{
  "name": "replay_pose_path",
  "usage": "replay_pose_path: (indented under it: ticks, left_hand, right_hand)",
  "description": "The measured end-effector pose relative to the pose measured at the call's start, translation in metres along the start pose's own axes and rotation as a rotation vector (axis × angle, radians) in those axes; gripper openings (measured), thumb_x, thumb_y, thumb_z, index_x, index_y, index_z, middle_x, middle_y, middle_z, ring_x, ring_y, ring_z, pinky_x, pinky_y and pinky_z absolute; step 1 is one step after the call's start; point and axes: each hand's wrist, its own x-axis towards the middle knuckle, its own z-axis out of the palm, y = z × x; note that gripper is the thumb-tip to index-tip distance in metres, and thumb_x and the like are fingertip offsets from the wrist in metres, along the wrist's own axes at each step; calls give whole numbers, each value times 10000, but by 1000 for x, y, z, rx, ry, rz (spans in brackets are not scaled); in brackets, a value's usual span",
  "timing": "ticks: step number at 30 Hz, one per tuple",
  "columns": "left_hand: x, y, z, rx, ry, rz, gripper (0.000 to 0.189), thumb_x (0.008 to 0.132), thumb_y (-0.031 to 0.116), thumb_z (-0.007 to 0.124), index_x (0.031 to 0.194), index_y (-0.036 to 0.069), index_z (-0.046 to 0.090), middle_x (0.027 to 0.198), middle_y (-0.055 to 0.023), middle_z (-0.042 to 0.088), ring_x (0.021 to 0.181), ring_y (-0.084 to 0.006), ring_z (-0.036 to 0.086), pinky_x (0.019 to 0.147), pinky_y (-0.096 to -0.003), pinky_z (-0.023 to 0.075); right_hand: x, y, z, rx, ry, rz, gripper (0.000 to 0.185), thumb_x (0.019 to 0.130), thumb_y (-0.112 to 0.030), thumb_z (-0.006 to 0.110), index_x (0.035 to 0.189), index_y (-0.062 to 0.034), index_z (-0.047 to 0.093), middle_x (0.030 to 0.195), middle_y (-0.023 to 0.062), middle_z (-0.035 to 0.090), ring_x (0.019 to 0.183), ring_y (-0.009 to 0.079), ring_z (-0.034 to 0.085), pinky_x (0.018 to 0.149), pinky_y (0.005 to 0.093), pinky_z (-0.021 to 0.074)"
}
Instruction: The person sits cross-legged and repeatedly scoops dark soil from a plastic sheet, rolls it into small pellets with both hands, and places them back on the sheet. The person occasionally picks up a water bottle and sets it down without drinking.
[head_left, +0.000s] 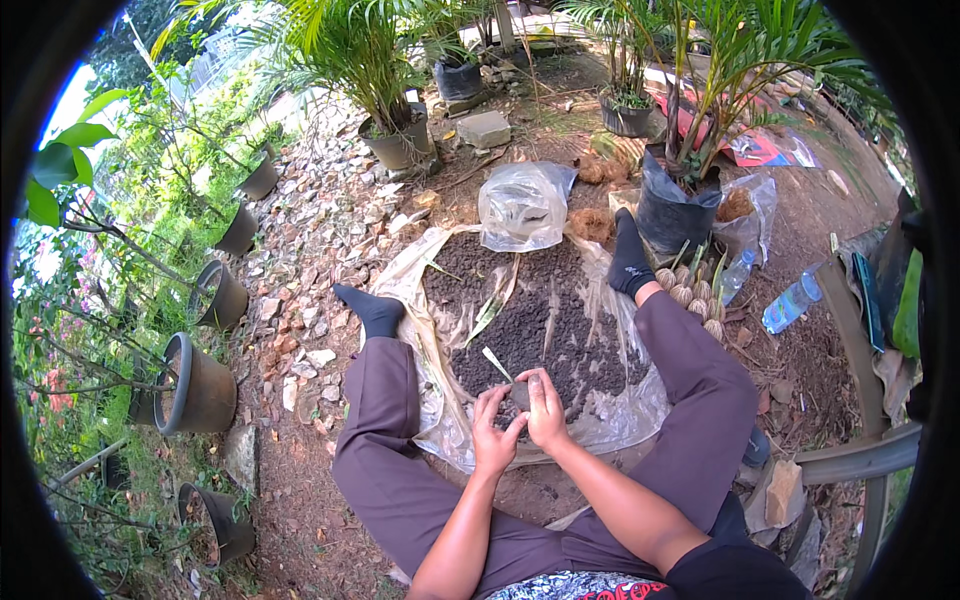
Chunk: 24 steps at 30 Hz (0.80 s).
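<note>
Between my legs, dark crumbly soil (577, 322) lies spread on a clear plastic sheet (442, 427). Over its near part, my left hand (493, 431) and my right hand (541, 409) hold a small dark ball of soil (520, 394) between their fingers, the left at its left side and the right around its right side. A pale green leaf cutting (496, 363) sticks up from the ball. Another long variegated leaf (487, 316) lies on the soil. Wrapped bundles with leaf tips (697, 296) stand grouped beyond my right foot.
A clear plastic bag (525, 206) sits at the sheet's far edge, near brown fibre (592, 223). A palm in a black grow bag (675, 206) stands far right, with a plastic bottle (792, 301) nearer. Pots (199, 386) line the left side, beside loose stones (322, 255). A metal frame (859, 454) is at right.
</note>
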Motion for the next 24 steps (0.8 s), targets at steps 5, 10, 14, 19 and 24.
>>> replay_pose_path:
  ticks: [5,10,14,19,24]
  left_hand:
    - [-3,6,0,93,-20,81,572,776,89,854,1309,1,665,1269,-178,646,1211,-312,604,1043,-415,493]
    - [1,4,10,-231,29,-201,584,873,196,835,1392,38,619,1363,-151,542,1248,-270,571,1051,-414,485]
    - [7,-16,9,-559,47,-344,643,1071,295,619,1591,42,338,1479,-134,490,1262,-224,564,1013,-356,499]
    - [4,-39,-1,-915,157,-695,625,1110,521,414,1556,84,403,1452,-105,540,1207,-209,569,993,-378,488]
    - [-1,-43,8,-892,111,-706,634,1087,571,438,1473,70,485,1404,-88,580,1172,-194,571,1000,-386,480]
  right_hand:
    - [-8,5,-8,37,-20,82,356,1142,-361,376,1112,-70,579,1009,76,628,897,167,609,814,342,511]
    - [5,-1,-7,965,-88,564,342,1120,-388,442,1114,-87,604,1013,95,671,925,216,656,847,378,554]
    - [19,-7,-11,1161,-57,846,359,1074,-435,544,1081,-87,633,993,106,692,892,235,674,761,363,573]
    - [29,-3,-21,985,-142,887,391,1056,-462,590,1019,-75,632,923,83,668,723,145,633,482,214,442]
    - [16,0,-10,615,-131,775,327,1075,-359,569,927,-75,634,780,34,627,557,111,533,465,206,394]
